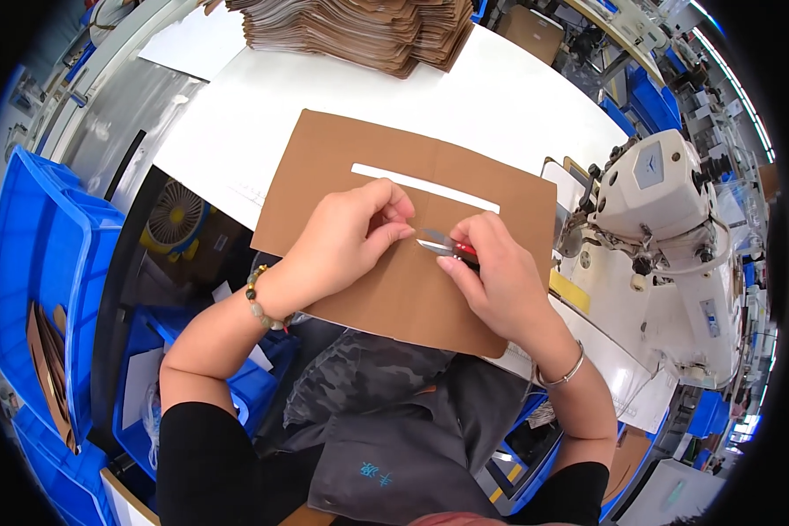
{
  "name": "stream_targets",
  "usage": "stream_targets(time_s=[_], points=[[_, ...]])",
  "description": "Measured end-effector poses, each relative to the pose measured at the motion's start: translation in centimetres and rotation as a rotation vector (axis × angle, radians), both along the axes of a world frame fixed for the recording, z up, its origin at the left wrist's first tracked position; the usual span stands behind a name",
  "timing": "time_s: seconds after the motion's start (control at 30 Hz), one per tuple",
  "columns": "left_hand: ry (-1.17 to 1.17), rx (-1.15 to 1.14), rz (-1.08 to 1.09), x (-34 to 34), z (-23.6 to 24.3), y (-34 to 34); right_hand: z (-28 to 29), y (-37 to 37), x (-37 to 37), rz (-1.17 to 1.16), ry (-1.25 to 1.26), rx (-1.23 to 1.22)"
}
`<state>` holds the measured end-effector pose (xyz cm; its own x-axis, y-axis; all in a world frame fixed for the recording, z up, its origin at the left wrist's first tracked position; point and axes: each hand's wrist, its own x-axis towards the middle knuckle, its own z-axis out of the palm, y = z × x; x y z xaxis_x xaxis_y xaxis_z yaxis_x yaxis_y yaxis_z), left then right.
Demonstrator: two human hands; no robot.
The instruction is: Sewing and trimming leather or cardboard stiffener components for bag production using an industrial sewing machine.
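A flat brown panel [342, 158] lies on the white table in front of me, with a long narrow white band across it. Whether that band is a cut-out slot or a strip, I cannot tell. My right hand [498, 276] grips a pair of small thread snips [436, 247] with a red handle, blades pointing left over the panel. My left hand [351, 235] is pinched just left of the blade tips, above the panel. What its fingertips hold, if anything, is too small to make out.
A sewing machine [662, 188] stands close on the right. Stacked brown pieces [351, 35] lie at the table's far edge. On the left are blue bins [53, 263], one with brown pieces, and a yellow-grey fan [174, 217] below the tabletop.
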<state>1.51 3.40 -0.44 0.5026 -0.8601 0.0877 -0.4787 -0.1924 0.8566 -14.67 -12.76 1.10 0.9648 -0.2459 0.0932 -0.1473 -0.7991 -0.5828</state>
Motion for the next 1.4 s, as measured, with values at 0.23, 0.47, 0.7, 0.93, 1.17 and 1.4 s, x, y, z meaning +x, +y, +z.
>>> stream_targets(time_s=[0.23, 0.47, 0.7, 0.93, 1.17, 1.4], points=[[0.176, -0.078, 0.007, 0.0, -0.3, 0.0, -1.6, 0.5, 0.3, -0.012, -0.091, -0.055], [0.168, -0.095, 0.022, -0.3, -0.3, -0.2, -2.3, 0.9, 0.6, -0.015, -0.162, -0.105], [0.195, -0.112, 0.038, -0.5, -0.9, -0.1, -2.5, 1.1, 0.6, -0.021, -0.155, -0.147], [0.175, -0.175, 0.141, 0.1, -1.2, 1.9, -2.8, 1.0, 0.8, -0.064, -0.211, -0.048], [-0.067, -0.288, 0.842, 4.9, -6.1, 14.4, -3.3, -0.8, 1.4, -0.226, -0.284, 0.148], [-0.035, 0.245, 0.942, 5.0, -12.3, 19.3, -2.9, -0.7, 1.3, -0.228, -0.245, 0.216]])
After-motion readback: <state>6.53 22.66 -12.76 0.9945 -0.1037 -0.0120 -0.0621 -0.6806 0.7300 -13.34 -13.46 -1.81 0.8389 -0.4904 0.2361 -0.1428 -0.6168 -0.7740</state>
